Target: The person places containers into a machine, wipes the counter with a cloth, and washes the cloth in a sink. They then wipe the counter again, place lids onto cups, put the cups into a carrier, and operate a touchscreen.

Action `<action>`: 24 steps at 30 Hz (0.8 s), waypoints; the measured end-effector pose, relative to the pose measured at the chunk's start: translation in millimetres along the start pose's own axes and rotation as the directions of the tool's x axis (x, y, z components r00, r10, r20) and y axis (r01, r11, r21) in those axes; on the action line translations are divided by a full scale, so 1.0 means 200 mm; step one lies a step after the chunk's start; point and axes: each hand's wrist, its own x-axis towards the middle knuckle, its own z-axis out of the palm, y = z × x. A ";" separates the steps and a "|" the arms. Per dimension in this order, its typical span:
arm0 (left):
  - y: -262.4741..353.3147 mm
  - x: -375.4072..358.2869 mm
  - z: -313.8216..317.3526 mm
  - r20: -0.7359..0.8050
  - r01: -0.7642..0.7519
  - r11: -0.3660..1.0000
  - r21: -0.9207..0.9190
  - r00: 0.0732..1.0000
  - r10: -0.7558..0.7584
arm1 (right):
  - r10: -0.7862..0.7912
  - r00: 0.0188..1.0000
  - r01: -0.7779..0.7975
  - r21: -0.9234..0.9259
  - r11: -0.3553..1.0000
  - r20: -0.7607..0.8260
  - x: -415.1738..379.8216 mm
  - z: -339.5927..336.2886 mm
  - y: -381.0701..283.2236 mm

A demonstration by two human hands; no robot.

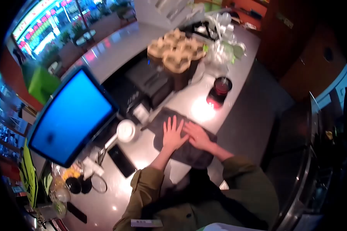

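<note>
A dark grey cloth [194,157] lies folded on the pale counter [176,171] in front of me. Flat on its left part rests my left hand [174,135], fingers spread. My right hand [199,138] lies on the cloth just beside it, fingers stretched out toward the left hand and nearly touching it. Neither hand grips anything. Beyond the cloth stands a dark round container with a reddish middle [221,87]. Left of the cloth are a white round-headed device on a stand [126,131] and a black phone [122,161].
A monitor with a blue screen [73,117] stands at the left. Cardboard cup carriers [177,52] are stacked farther back, near clear plastic items [219,56]. A black box-shaped machine [150,82] sits behind the cloth. Small items and a dark round object [73,185] crowd the left front.
</note>
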 end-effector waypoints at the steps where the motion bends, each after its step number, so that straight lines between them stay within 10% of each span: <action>1: 0.00 0.10 0.01 0.026 -0.010 1.000 0.003 1.000 0.009 | 0.014 1.000 -0.011 0.119 0.993 -0.028 0.06 -0.02 0.11; 3: 0.00 0.25 0.01 0.040 -0.065 0.997 0.049 0.997 0.063 | 0.111 0.967 -0.064 0.201 0.977 -0.231 0.18 -0.29 0.20; 4: 0.03 0.29 0.00 0.053 -0.052 0.996 0.071 0.997 0.048 | -0.017 0.914 -0.060 -0.176 0.983 -0.404 0.22 -0.42 0.33; 5: 0.06 0.30 0.00 0.022 -0.018 0.996 0.082 1.000 0.017 | 0.145 0.864 -0.150 0.030 0.988 -0.481 0.26 -0.66 0.36; 7: 0.16 0.25 -0.05 -0.039 0.198 0.980 0.029 0.980 -0.197 | 0.179 0.803 -0.370 -0.240 0.898 -0.569 0.30 -0.91 0.51; 10: 0.21 0.22 0.06 0.056 0.360 0.926 0.115 0.928 -0.368 | 0.591 0.782 -0.543 0.249 0.802 -0.197 0.36 -0.89 0.77; 19: 0.68 0.98 0.26 0.310 -0.127 0.991 0.034 0.944 0.110 | 0.384 0.838 -0.137 0.530 0.837 -0.389 0.44 -1.24 0.82; 21: 0.65 1.27 0.51 -0.013 -0.094 0.816 -0.571 0.994 0.105 | 0.131 0.866 0.080 0.393 0.916 -0.482 0.44 -1.30 0.77; 23: 0.61 1.48 0.58 -0.299 -0.101 0.967 0.233 0.939 0.170 | 0.031 0.894 0.208 0.474 0.855 -0.448 0.41 -1.36 0.73; 24: 0.62 1.58 0.54 -0.196 -0.056 0.991 0.119 0.977 0.079 | 0.034 0.905 0.220 0.534 0.817 -0.425 0.39 -1.40 0.71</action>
